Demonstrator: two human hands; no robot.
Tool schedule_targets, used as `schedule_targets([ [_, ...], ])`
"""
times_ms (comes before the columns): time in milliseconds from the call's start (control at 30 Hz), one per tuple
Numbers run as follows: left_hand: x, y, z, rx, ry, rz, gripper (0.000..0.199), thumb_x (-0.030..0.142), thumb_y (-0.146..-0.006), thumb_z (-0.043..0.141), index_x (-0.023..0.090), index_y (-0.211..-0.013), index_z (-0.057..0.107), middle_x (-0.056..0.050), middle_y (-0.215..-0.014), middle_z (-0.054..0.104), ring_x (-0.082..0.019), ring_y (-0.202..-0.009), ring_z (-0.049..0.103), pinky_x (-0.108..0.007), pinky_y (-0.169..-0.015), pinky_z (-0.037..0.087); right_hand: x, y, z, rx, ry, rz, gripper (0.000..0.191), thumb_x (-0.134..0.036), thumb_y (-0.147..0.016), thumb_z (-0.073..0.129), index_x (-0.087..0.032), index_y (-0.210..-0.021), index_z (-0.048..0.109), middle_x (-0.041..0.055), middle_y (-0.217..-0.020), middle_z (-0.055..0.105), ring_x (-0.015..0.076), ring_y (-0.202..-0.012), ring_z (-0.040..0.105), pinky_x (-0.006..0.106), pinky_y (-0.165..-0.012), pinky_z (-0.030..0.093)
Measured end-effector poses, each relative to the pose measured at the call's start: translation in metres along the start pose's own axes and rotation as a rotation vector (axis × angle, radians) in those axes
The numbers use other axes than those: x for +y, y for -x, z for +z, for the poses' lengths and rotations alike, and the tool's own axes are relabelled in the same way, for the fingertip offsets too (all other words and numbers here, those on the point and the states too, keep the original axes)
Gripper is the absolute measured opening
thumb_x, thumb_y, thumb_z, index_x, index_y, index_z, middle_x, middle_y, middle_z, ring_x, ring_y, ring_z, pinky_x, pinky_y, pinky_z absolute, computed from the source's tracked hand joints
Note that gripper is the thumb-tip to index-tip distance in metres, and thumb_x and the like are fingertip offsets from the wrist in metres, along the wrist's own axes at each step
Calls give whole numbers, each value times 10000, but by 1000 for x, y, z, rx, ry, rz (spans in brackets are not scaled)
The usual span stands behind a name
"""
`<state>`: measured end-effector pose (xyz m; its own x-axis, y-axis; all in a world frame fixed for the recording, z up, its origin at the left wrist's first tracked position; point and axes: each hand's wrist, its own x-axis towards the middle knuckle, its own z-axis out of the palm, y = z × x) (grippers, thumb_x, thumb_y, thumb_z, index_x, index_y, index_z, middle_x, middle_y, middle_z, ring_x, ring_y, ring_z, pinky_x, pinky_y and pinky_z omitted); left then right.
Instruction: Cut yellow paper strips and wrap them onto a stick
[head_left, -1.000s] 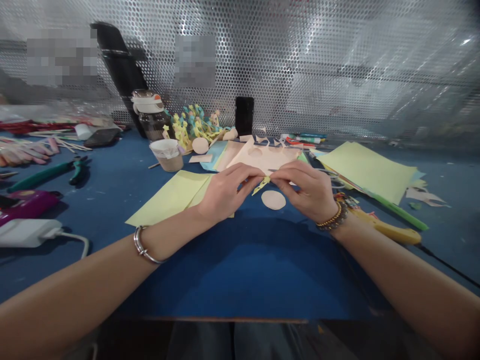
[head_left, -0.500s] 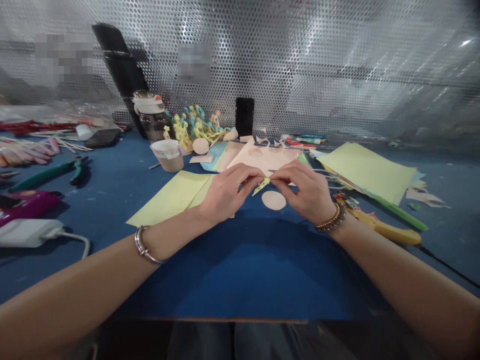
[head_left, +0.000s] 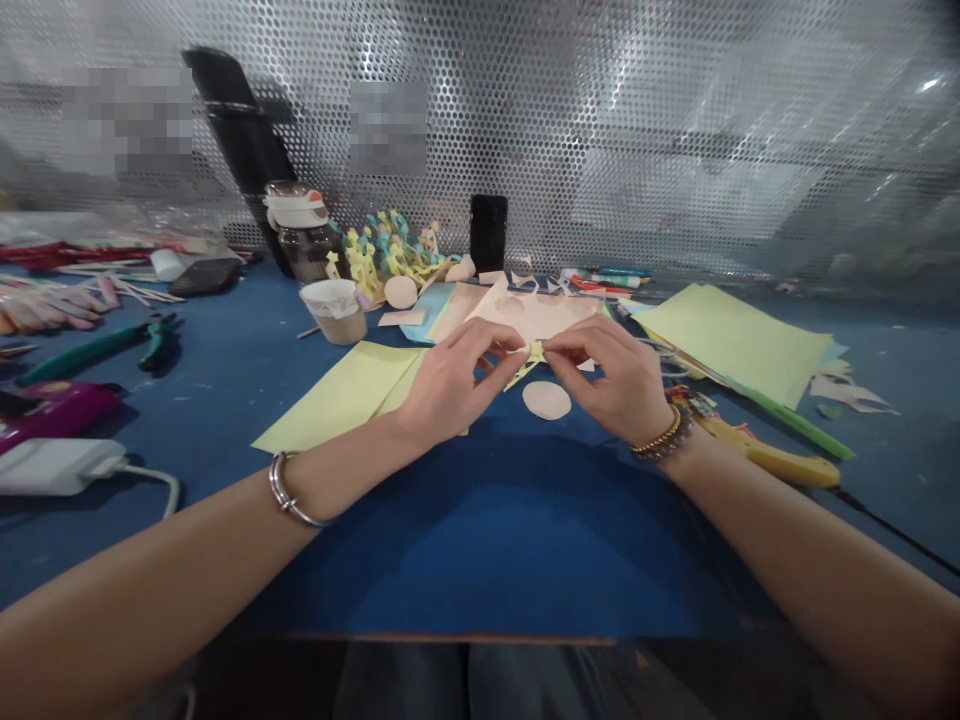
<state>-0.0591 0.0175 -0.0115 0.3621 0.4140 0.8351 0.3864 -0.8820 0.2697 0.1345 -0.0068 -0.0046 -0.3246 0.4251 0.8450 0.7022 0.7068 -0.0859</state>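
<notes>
My left hand (head_left: 454,385) and my right hand (head_left: 611,375) meet over the middle of the blue table, fingertips pinched from both sides on a small yellow paper star (head_left: 535,350). Just under it a narrow yellow paper piece (head_left: 523,376) slants down; whether it is joined to the star I cannot tell. A pale paper circle (head_left: 547,400) lies flat below my fingers. Pink paper with cut-outs (head_left: 525,315) is spread behind my hands. Yellow sheets (head_left: 345,395) lie beside my left hand, and scissors (head_left: 652,345) show partly behind my right.
A paper-lined cup (head_left: 335,312), a bottle (head_left: 300,230) and yellow and blue paper stars (head_left: 390,250) stand back left. A phone (head_left: 488,230) leans at the rear. Right are yellow sheets (head_left: 739,340), a green knife (head_left: 795,420) and a yellow glue gun (head_left: 772,460). Pliers (head_left: 90,355) lie left.
My fingertips have drawn slightly apart, and the small yellow star now shows between them. The arms and the things on the table stay where they were.
</notes>
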Motion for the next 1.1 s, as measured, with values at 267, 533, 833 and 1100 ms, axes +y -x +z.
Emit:
schedule_targets([
  [267, -3, 0, 2, 44, -15, 88, 72, 199, -872, 581, 159, -876, 641, -13, -817, 678, -90, -728, 636, -179, -652, 546, -2, 0, 1, 9, 1, -30, 45, -166, -828, 614, -171, -846, 656, 25, -796, 669, 110, -646, 608, 231, -594, 500],
  [533, 1, 1, 0, 56, -57, 88, 56, 182, -855, 598, 152, -828, 637, -5, -771, 686, -85, -663, 639, -177, -624, 518, -3, 2, 3, 26, -4, -23, 47, -156, -828, 609, -179, -819, 649, 19, -779, 667, 112, -638, 603, 234, -594, 491],
  [833, 1, 1, 0, 57, -59, 86, 65, 199, -859, 595, 157, -839, 641, -6, -787, 691, -83, -676, 636, -176, -630, 516, -4, 1, 2, 16, -26, -7, 54, -167, -836, 601, -187, -829, 650, 18, -789, 666, 113, -629, 597, 239, -583, 491],
  [1100, 1, 0, 0, 74, -38, 102, 79, 199, -867, 580, 170, -874, 653, -17, -815, 701, -91, -677, 641, -195, -627, 533, -3, 2, 3, 38, -62, 27, 73, -179, -847, 586, -208, -838, 653, 16, -795, 664, 131, -661, 611, 264, -604, 516],
])
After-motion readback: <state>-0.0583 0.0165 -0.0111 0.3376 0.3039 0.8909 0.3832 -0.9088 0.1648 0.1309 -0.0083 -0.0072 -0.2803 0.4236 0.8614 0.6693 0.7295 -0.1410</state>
